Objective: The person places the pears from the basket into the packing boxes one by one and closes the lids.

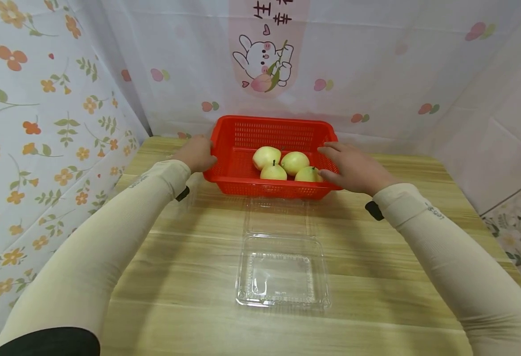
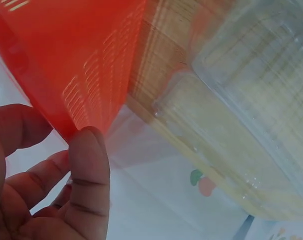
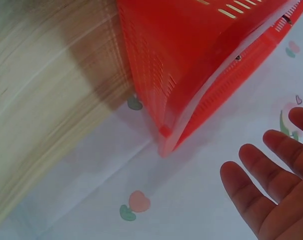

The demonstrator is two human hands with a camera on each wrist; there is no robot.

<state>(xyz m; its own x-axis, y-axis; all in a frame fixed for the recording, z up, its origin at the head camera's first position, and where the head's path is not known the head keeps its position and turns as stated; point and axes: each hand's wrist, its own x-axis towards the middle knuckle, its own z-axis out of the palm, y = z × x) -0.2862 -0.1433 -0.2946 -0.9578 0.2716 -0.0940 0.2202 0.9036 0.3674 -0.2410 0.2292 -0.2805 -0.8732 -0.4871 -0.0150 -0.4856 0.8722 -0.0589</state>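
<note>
A red plastic basket [image 1: 267, 188] with slotted walls stands at the back of the table. Inside it lie several pale yellow-green pears [image 1: 294, 162]. My left hand [image 1: 198, 154] is at the basket's left end, its thumb [image 2: 89, 157] and fingers on either side of the rim, gripping it. At the right end my right hand [image 1: 354, 167] hovers over the rim with fingers spread and extended, holding nothing. The right wrist view shows those fingers [image 3: 271, 175] apart from the basket wall [image 3: 156, 70]. In front of the basket lies an opened clear plastic clamshell box [image 1: 282, 277].
More clear plastic boxes [image 2: 251, 100] appear beside the basket in the left wrist view. The wooden table [image 1: 189, 296] meets a patterned cloth [image 1: 167, 79] behind it. A flowered cloth [image 1: 42, 148] hangs along the left side.
</note>
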